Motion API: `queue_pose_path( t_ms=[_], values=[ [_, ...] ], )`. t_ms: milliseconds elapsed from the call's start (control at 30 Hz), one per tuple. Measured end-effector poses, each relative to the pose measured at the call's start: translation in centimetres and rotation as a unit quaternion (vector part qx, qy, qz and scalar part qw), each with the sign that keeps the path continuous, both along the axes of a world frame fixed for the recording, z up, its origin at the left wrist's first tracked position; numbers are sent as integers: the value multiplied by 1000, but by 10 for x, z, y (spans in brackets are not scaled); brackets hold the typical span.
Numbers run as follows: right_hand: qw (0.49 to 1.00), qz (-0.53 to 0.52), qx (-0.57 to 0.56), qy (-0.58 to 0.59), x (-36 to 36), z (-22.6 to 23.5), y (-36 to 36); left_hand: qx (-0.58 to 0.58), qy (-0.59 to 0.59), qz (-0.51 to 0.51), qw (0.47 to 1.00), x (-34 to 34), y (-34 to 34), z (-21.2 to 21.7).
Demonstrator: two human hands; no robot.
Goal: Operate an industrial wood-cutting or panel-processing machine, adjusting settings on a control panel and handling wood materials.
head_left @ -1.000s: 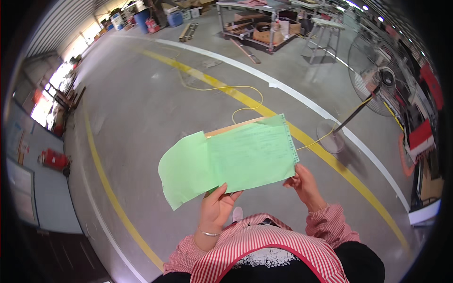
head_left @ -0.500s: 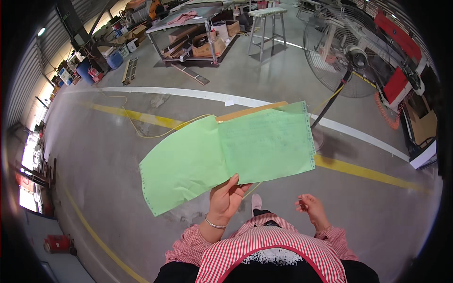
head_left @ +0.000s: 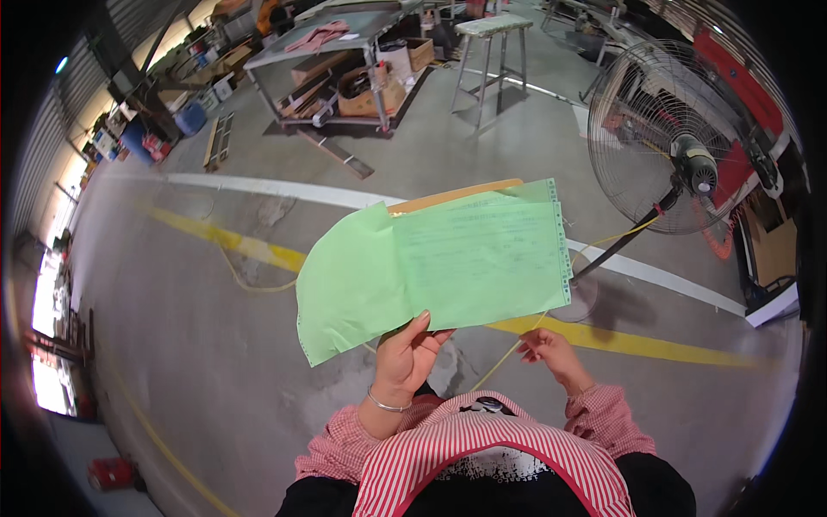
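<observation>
A sheaf of pale green paper forms [head_left: 482, 263] is held up in front of me, with punched holes along its side edges and faint print on the right half. Its left half [head_left: 349, 284] bends down, and a brown strip of board or envelope [head_left: 457, 196] shows behind the top edge. My left hand [head_left: 412, 351] grips the lower middle, thumb on the front and fingers behind. Below the sheaf's lower right corner is my right hand [head_left: 554, 355], apart from the paper, its fingers loosely bent with nothing seen in them.
At the right stands a large pedestal fan [head_left: 689, 159] beside red equipment [head_left: 741, 77]. A metal worktable [head_left: 345, 39] with boxes under it and a stool [head_left: 493, 30] are farther off. A yellow cord [head_left: 500, 366] crosses the floor, marked with white and yellow lines.
My right hand has risen slightly and moved left toward the paper. The sheaf's left half has curled inward and appears narrower. My view has shifted, bringing the fan more fully into sight.
</observation>
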State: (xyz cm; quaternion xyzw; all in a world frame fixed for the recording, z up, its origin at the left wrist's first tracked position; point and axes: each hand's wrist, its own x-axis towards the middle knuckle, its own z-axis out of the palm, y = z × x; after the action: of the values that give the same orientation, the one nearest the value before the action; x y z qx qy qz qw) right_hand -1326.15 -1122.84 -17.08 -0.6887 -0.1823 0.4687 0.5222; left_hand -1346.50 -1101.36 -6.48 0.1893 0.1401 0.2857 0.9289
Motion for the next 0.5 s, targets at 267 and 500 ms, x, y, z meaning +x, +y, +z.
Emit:
queue_pose_path(
  t_ms=[267,500],
  values=[
    [980,-142,-129,53,88,-95,67,27,-6,-94,995,138,171,27],
    [941,-234,-217,110,163,-130,106,28,-18,-168,985,295,286,28]
  ],
)
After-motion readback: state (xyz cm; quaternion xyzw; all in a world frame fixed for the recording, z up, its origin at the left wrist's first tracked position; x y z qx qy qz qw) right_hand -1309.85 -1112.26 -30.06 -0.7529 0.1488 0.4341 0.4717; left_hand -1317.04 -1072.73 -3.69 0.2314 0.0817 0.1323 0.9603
